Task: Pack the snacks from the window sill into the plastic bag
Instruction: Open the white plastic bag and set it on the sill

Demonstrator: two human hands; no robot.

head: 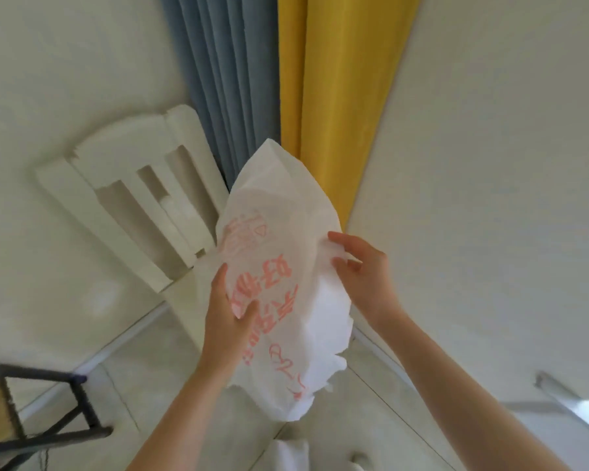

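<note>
Left hand [227,321] fingers pinch the plastic bag [286,266] at its lower left edge; right hand [361,266] fingers pinch the right edge, mid-frame. Bag sits between both hands — long axis runs upper-centre to lower-centre, mouth not visibly open. Snacks and window sill not in view — opening the mouth looks like the next step.

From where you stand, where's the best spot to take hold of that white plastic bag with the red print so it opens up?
Probably along its two long side edges, one from each side. The plastic bag is limp and crumpled, so pinching thin film works best. The left hand grips the printed left edge and the right hand pinches the right edge; pulling apart should spread it.
</note>
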